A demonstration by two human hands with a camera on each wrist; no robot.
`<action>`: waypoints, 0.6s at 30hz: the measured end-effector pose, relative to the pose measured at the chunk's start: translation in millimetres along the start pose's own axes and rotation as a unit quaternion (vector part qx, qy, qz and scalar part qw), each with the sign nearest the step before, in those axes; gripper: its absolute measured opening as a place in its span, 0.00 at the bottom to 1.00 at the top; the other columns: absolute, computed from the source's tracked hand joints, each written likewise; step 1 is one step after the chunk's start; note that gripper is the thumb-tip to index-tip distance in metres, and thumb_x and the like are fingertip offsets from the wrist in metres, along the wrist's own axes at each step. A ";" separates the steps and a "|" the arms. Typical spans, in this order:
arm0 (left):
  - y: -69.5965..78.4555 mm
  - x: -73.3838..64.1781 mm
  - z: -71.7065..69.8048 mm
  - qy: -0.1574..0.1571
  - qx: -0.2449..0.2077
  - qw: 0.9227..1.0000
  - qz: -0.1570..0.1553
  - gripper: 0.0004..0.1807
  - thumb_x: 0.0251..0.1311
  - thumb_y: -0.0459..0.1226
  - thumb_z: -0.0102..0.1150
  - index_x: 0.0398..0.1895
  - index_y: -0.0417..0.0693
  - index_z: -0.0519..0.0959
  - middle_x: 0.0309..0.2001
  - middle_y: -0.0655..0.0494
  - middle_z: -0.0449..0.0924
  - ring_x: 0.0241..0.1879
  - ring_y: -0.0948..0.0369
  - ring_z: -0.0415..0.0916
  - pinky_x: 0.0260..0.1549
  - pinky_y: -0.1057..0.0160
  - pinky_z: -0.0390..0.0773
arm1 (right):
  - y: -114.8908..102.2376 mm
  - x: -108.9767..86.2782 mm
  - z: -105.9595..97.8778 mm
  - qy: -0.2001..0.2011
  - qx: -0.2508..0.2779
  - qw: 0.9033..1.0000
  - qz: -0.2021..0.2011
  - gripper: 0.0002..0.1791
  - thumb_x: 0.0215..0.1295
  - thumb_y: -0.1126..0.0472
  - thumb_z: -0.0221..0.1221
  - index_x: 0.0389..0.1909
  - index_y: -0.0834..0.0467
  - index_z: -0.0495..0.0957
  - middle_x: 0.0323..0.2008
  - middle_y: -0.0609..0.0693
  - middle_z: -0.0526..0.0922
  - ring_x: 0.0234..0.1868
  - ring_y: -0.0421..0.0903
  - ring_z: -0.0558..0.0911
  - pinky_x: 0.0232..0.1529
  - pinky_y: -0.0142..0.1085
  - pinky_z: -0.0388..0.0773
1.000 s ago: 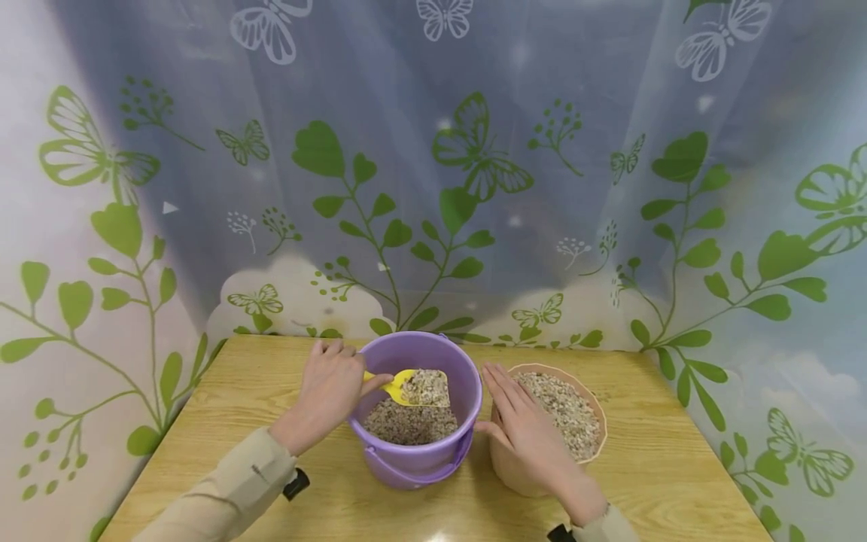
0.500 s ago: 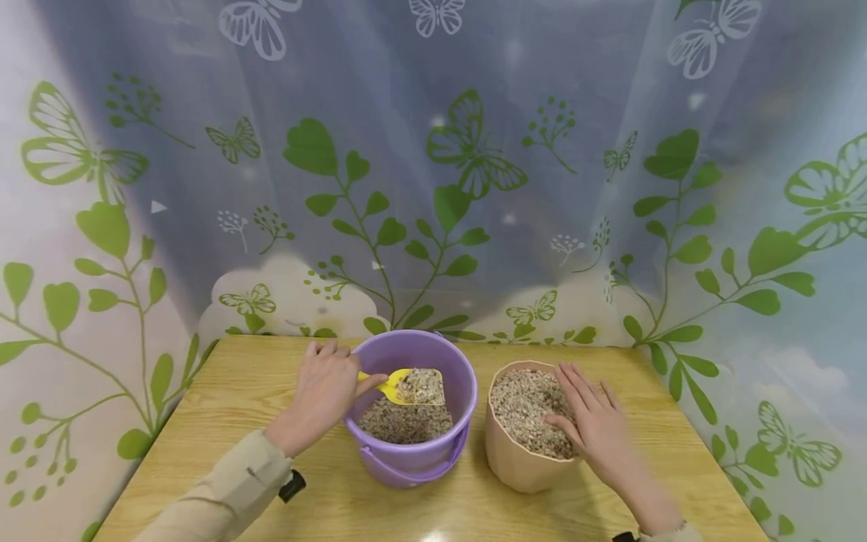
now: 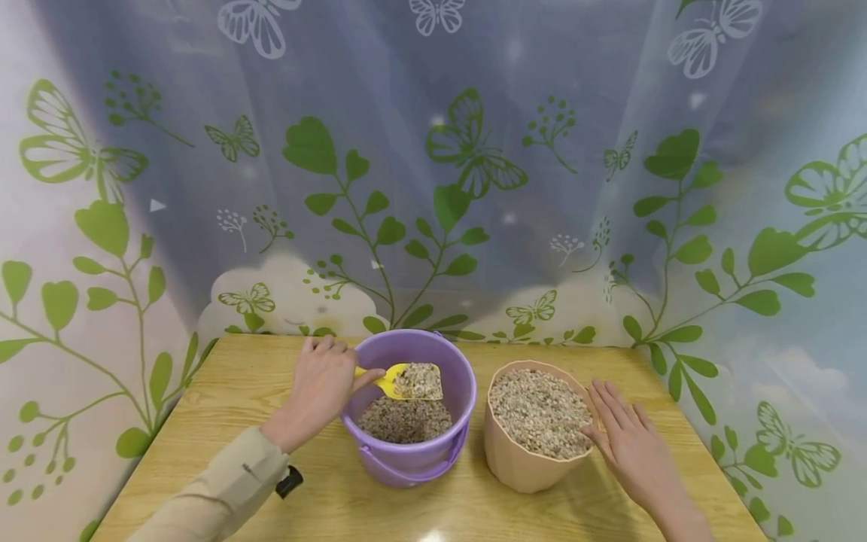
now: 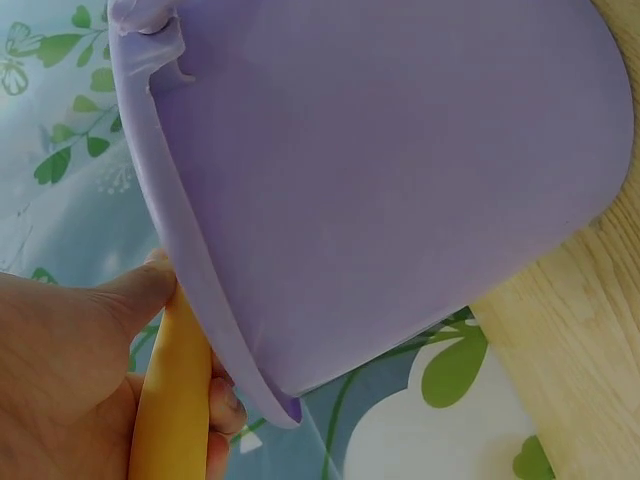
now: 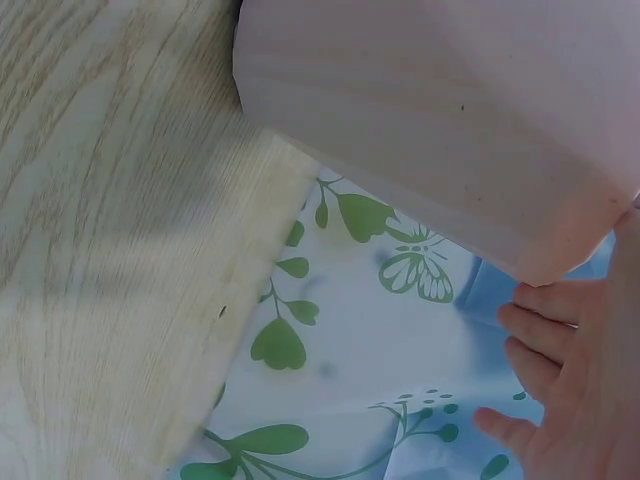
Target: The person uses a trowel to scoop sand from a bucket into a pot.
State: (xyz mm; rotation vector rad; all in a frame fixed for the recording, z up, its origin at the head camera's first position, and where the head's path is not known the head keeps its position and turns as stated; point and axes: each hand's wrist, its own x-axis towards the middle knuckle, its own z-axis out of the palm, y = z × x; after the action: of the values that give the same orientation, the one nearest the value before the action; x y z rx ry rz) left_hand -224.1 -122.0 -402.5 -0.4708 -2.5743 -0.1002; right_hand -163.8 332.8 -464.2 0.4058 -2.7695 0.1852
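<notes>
My left hand [image 3: 318, 388] grips the handle of a small yellow shovel [image 3: 389, 382]. Its blade, heaped with gravel [image 3: 420, 381], is over the mouth of a purple bucket [image 3: 406, 461]. More gravel lies in the bottom of that bucket. In the left wrist view the yellow handle [image 4: 178, 390] runs through my curled fingers beside the bucket rim [image 4: 195, 250]. To the right, a peach-coloured pot [image 3: 511, 459] is filled with gravel [image 3: 538, 410] to near its rim. My right hand [image 3: 633, 444] has its fingers extended at the pot's right rim; whether they touch it I cannot tell.
Bucket and pot stand side by side on a wooden table [image 3: 257, 482], a narrow gap between them. A curtain [image 3: 406, 188] printed with leaves and butterflies hangs behind and at both sides. The bucket's purple bail handle hangs down in front.
My right hand has moved rightward from the pot's left rim, over the gravel, to its right rim. The gravel surface is more fully exposed. My left hand holds the loaded shovel nearly still, slightly higher.
</notes>
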 end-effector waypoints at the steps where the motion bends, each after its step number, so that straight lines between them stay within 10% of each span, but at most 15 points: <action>1: -0.1 0.5 -0.4 -0.001 0.000 1.000 0.000 0.31 0.59 0.60 0.65 0.12 0.49 0.70 0.18 0.56 0.72 0.25 0.58 0.63 0.36 0.56 0.63 | -0.2 0.2 0.3 0.000 0.000 1.000 0.000 0.37 0.78 0.43 0.50 0.79 0.58 0.55 0.76 0.59 0.61 0.77 0.55 0.58 0.69 0.60 0.58; 18: 10.7 19.8 -12.9 -0.016 0.023 0.999 0.016 0.30 0.61 0.63 0.61 0.16 0.49 0.74 0.19 0.58 0.70 0.25 0.59 0.61 0.38 0.56 0.63 | -1.5 0.1 1.9 0.006 0.004 1.000 0.000 0.37 0.78 0.44 0.49 0.79 0.59 0.54 0.76 0.60 0.60 0.77 0.58 0.60 0.70 0.58 0.59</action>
State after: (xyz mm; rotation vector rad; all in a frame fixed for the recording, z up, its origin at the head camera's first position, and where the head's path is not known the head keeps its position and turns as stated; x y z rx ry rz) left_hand -230.1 -107.8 -381.6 -0.5011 -2.5931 -0.0220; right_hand -164.0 331.1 -465.8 0.4052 -2.7586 0.1974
